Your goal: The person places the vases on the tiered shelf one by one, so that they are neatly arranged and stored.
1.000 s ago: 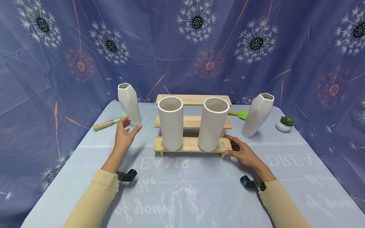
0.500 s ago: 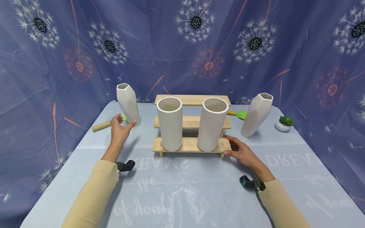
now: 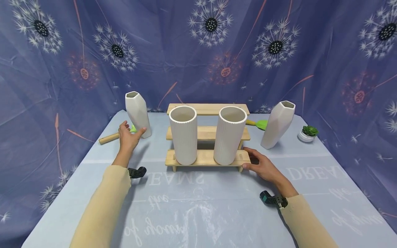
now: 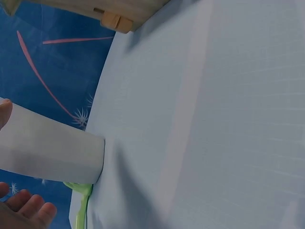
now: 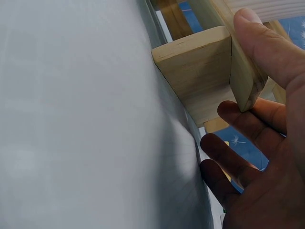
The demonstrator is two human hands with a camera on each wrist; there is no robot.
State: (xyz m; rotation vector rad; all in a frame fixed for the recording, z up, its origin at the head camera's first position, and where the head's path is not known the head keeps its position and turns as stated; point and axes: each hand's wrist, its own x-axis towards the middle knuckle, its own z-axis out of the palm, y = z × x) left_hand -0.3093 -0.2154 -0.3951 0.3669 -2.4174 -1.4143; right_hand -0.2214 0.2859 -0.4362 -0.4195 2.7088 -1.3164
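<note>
In the head view, my left hand [image 3: 128,138] is beside the lower part of an angular white vase [image 3: 138,113], fingers parted from the thumb. The left wrist view shows the thumb [image 4: 4,112] overlapping that vase [image 4: 52,148], and fingertips [image 4: 35,207] below it. My right hand [image 3: 263,168] pinches the right end of the lowest board of a three-tier wooden plant stand [image 3: 205,157]. The right wrist view has its thumb [image 5: 267,47] over the board [image 5: 248,86] and a fingertip at its underside. Two ribbed white cylindrical vases [image 3: 185,137] stand on that lowest board.
A wooden-handled garden tool [image 3: 109,138] with a green head lies left of my left hand. Another angular white vase [image 3: 277,125] leans to the right of the stand. Behind it lies a green trowel [image 3: 261,124]. A small potted succulent [image 3: 308,133] sits at the far right.
My left hand has shifted left and slightly away from me, so its fingers are now farther left, over the garden tool's handle. The right hand keeps its hold on the stand.
</note>
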